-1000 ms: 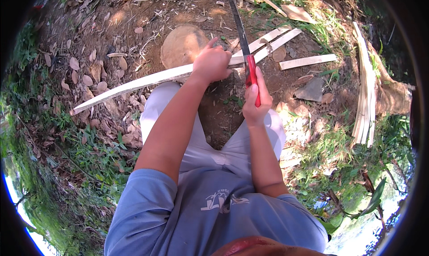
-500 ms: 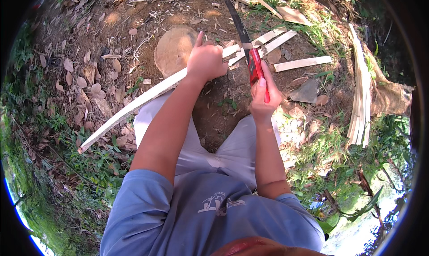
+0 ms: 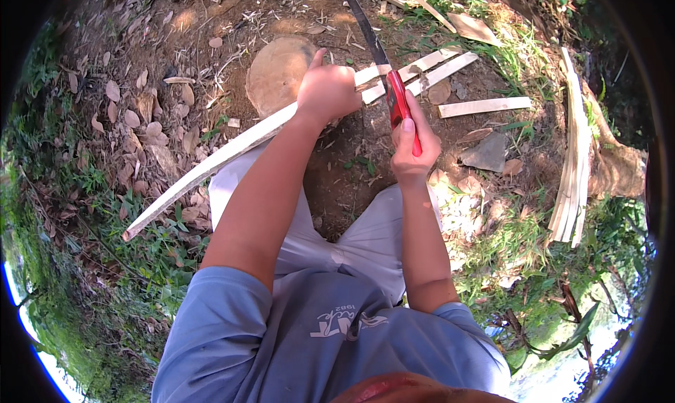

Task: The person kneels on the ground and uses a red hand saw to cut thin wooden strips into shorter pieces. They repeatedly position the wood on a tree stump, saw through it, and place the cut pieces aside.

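My left hand point(image 3: 329, 93) is wrapped round a long, pale wooden strip point(image 3: 204, 167), with the thumb sticking up. The strip slants from the leaf litter at lower left, past a round cut stump point(image 3: 275, 76), to beyond my fist. In my right hand point(image 3: 416, 146) is a hand saw point(image 3: 398, 104) with a red handle and a long dark blade. The blade points away from me and crosses the strip's right-hand end; I cannot tell whether its teeth touch the wood. Other pale strips point(image 3: 443, 74) lie just right of the saw.
A short wooden piece point(image 3: 485, 107) lies farther right, with a flat grey stone point(image 3: 486, 153) below it. A bundle of long strips point(image 3: 571, 157) rests beside a tree root point(image 3: 619, 167) at far right. More thin strips point(image 3: 422, 5) are at the far side. Dry leaves cover the left ground.
The saw has shifted slightly left and away from me relative to the strips. My left hand keeps its grip on the wooden strip. The whole view has moved a little.
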Demonstrator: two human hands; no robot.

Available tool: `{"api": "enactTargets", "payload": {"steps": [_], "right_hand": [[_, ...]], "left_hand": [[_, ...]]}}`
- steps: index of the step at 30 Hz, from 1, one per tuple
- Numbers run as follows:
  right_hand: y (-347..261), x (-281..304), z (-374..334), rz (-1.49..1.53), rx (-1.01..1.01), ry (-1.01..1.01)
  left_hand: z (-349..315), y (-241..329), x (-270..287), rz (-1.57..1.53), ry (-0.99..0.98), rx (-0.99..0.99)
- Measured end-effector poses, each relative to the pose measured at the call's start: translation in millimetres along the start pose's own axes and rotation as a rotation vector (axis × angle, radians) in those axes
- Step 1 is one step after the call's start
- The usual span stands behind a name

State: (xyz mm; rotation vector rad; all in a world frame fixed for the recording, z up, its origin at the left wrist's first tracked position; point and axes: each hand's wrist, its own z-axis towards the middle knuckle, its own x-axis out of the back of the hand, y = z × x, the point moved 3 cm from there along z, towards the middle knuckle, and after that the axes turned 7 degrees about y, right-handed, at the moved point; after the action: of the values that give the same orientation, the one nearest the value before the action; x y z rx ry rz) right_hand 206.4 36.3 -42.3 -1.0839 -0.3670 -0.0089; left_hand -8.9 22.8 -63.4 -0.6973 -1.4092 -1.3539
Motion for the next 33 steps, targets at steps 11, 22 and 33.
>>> {"api": "enactTargets", "payload": {"steps": [11, 22, 33], "right_hand": [[-5, 8, 3, 0.021, 0.030, -0.038], [-5, 14, 0, 0.015, 0.038, -0.073], [-7, 34, -27, -0.101, 0.007, -0.111]], "left_hand": [[2, -1, 3, -0.002, -0.054, 0.011], [1, -3, 1, -0.047, -0.015, 0.013], [6, -2, 0, -0.067, -0.061, 0.022]]}}
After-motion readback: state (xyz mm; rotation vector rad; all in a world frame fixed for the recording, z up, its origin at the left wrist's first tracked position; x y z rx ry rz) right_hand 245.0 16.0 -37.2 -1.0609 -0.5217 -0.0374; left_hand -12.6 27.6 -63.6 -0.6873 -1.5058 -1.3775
